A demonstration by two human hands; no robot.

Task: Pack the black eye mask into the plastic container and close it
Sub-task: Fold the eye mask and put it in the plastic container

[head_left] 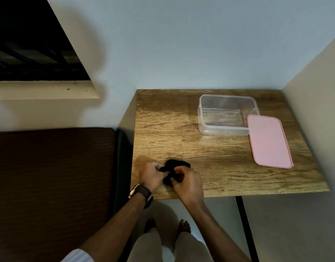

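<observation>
1. Nearest, at the 6 o'clock edge of the table (181, 129), both hands meet on the mask (174, 168), a small black bundle lying on the wood well apart from the box

2. The left hand (150, 174), a watch (142, 194) on its wrist, has its fingers (159, 168) pinched narrow on the 9 o'clock end of the mask

3. The right hand (188, 181) has its fingers curled in on the 5 o'clock part of the fabric, holding a fold of it; how much cloth sits under the palm is hidden

4. The mask looks soft, limp and very light, already crumpled on itself. It should carry no weight worth minding and will not break, but it will likely spring open or trail a strap if held by one corner. Gathering it into a compact wad and pinching across the whole bunch seems the safer hold

5. Further off, toward 1 o'clock, the box (210, 127) stands open and bare inside, clear plastic, stiff-walled

6. The pink lid (268, 142) lies flat on the table at the box's 4 o'clock corner, touching or slightly overlapping its rim; I cannot tell which. It looks rigid enough to press down by its edges

7. Judging by this, packing is not yet begun and closing comes last
</observation>
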